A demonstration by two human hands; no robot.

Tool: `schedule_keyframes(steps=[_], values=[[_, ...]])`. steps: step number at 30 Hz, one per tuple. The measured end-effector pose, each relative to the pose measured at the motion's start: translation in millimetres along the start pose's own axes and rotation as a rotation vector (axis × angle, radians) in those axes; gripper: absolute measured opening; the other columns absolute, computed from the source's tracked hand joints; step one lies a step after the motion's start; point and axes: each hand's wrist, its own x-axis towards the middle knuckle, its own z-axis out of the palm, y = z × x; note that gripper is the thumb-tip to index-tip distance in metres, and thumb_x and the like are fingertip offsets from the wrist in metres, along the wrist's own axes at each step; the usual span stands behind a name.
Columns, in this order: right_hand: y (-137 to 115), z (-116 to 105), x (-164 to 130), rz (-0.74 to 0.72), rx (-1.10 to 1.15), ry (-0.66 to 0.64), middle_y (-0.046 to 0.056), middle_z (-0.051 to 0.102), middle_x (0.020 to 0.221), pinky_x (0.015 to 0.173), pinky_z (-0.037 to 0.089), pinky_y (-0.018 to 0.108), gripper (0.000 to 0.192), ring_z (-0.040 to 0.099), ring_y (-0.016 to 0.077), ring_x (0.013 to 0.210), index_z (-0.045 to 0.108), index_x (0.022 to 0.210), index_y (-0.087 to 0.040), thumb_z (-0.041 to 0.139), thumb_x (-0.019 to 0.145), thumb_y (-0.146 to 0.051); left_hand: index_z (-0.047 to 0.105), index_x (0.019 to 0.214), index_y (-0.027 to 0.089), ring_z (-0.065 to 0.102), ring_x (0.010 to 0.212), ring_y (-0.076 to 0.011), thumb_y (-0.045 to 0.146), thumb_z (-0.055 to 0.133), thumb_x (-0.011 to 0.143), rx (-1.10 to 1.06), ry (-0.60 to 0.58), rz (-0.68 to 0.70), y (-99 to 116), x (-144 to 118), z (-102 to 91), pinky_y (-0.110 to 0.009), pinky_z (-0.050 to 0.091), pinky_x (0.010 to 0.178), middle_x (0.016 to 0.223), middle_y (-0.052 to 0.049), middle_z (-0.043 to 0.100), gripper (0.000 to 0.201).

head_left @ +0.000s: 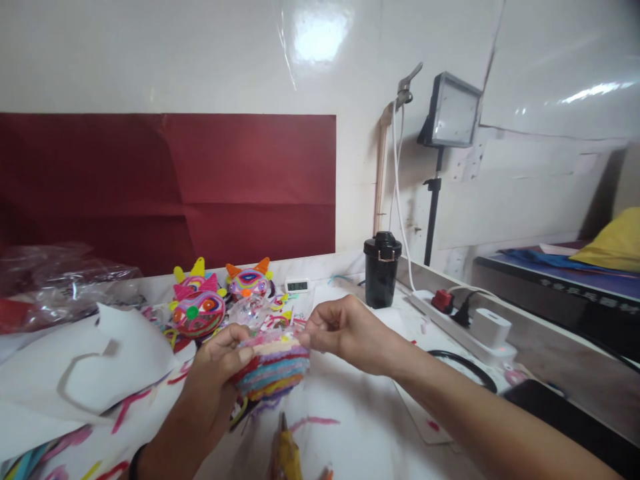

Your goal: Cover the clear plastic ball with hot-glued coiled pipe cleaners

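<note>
The left hand (217, 360) pinches the striped piece (275, 370) between thumb and fingers, seemingly steadying it, while the right hand's (345, 330) fingers close on its upper right edge. It is held above the tabletop (425, 339), well short of the back edge, where colourful masks (203, 313) sit, apparently out of the way. Red paper (255, 173) covers the wall (200, 60) behind.

White table (435, 337), black cup (382, 280), power strip (456, 327), paper (45, 380)
</note>
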Motion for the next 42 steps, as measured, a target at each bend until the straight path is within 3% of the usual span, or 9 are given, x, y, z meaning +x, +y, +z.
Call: schedule_keyframes(steps=[5, 10, 15, 18, 21, 25, 29, 36, 42], values=[[-4, 0, 1, 0.071, 0.156, -0.020, -0.007, 0.046, 0.050, 0.048, 0.026, 0.023, 0.026, 0.035, 0.0069, 0.048, 0.058, 0.058, -0.015, 0.079, 0.060, -0.031, 0.056, 0.064, 0.018, 0.060, 0.046, -0.0157, 0.015, 0.076, 0.059, -0.022, -0.006, 0.010, 4, -3, 5.3, -0.026, 0.049, 0.047, 0.052, 0.001, 0.065, 0.021], [-5, 0, 2, 0.119, 0.223, -0.017, -0.004, 0.056, 0.053, 0.052, 0.034, 0.024, 0.018, 0.046, 0.0081, 0.050, 0.062, 0.059, -0.014, 0.077, 0.059, -0.024, 0.053, 0.063, 0.019, 0.060, 0.047, -0.0168, 0.016, 0.076, 0.058, -0.020, -0.012, 0.003, 5, -5, 7.5, -0.027, 0.049, 0.048, 0.050, 0.002, 0.063, 0.023], [-1, 0, 4, 0.119, 0.317, 0.000, -0.009, 0.052, 0.048, 0.051, 0.032, 0.023, 0.037, 0.043, 0.0075, 0.048, 0.054, 0.064, -0.017, 0.087, 0.050, -0.026, 0.053, 0.065, 0.019, 0.062, 0.049, -0.0184, 0.019, 0.075, 0.060, -0.012, -0.022, -0.006, 4, -5, 2.6, -0.028, 0.049, 0.050, 0.054, 0.001, 0.065, 0.022], [3, 0, 5, 0.096, 0.362, 0.031, -0.009, 0.053, 0.057, 0.056, 0.033, 0.023, 0.048, 0.044, 0.0084, 0.054, 0.053, 0.074, -0.019, 0.091, 0.045, -0.027, 0.054, 0.069, 0.020, 0.064, 0.053, -0.0207, 0.020, 0.074, 0.062, -0.010, -0.020, -0.024, 3, -5, -0.3, -0.031, 0.050, 0.051, 0.058, -0.001, 0.066, 0.021], [7, -1, 7, 0.085, 0.324, -0.018, -0.003, 0.057, 0.074, 0.066, 0.035, 0.026, 0.045, 0.048, 0.0117, 0.068, 0.062, 0.081, -0.016, 0.088, 0.051, -0.037, 0.055, 0.073, 0.020, 0.064, 0.056, -0.0204, 0.021, 0.072, 0.066, -0.024, -0.010, -0.025, 3, -4, -1.3, -0.031, 0.051, 0.054, 0.061, -0.001, 0.066, 0.018], [11, -1, 8, 0.091, 0.350, -0.143, 0.001, 0.060, 0.077, 0.076, 0.036, 0.030, 0.045, 0.051, 0.0156, 0.075, 0.068, 0.080, -0.014, 0.084, 0.057, -0.049, 0.056, 0.069, 0.020, 0.061, 0.053, -0.0173, 0.022, 0.071, 0.067, -0.046, -0.031, -0.020, 3, -5, 0.7, -0.028, 0.048, 0.051, 0.059, 0.001, 0.063, 0.015], [13, 1, 9, 0.085, 0.382, -0.176, -0.001, 0.059, 0.071, 0.072, 0.035, 0.029, 0.042, 0.049, 0.0143, 0.070, 0.066, 0.072, -0.014, 0.084, 0.057, -0.049, 0.055, 0.066, 0.019, 0.055, 0.047, -0.0134, 0.021, 0.072, 0.065, -0.098, -0.060, 0.015, 1, -6, 2.6, -0.024, 0.044, 0.046, 0.053, 0.002, 0.060, 0.017], [16, 1, 8, 0.080, 0.468, -0.232, -0.002, 0.058, 0.068, 0.068, 0.034, 0.026, 0.040, 0.047, 0.0124, 0.066, 0.062, 0.069, -0.015, 0.084, 0.059, -0.047, 0.055, 0.073, 0.019, 0.059, 0.055, -0.0176, 0.020, 0.070, 0.063, -0.106, -0.005, -0.010, -2, -8, 4.5, -0.027, 0.046, 0.052, 0.061, -0.001, 0.064, 0.019], [19, -2, 10, 0.093, 0.504, -0.263, -0.002, 0.058, 0.069, 0.068, 0.034, 0.026, 0.037, 0.047, 0.0119, 0.066, 0.062, 0.070, -0.015, 0.083, 0.062, -0.044, 0.056, 0.078, 0.019, 0.056, 0.055, -0.0142, 0.018, 0.067, 0.070, -0.151, -0.082, -0.004, -6, -6, 2.6, -0.026, 0.045, 0.055, 0.062, 0.001, 0.061, 0.013]])
